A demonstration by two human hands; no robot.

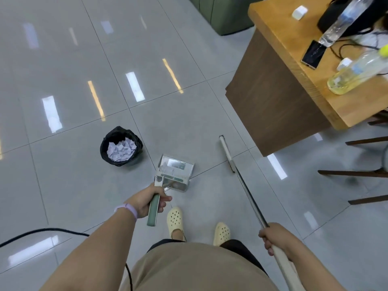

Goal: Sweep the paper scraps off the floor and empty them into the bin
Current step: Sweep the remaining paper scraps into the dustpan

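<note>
A small bin (105,151) lined with a black bag stands on the grey tiled floor, with white paper scraps (121,151) inside it. My left hand (147,203) grips the green handle of a clear dustpan (175,172), which rests on the floor to the right of the bin. My right hand (275,239) grips the long handle of a broom (226,154), whose narrow head touches the floor to the right of the dustpan. I see no loose scraps on the floor tiles.
A wooden desk (279,97) stands at the right with bottles, a phone and cables on it. Dark chair legs (357,173) reach out below it. A black cable (48,229) crosses the floor at lower left. My feet in pale clogs (175,220) stand behind the dustpan.
</note>
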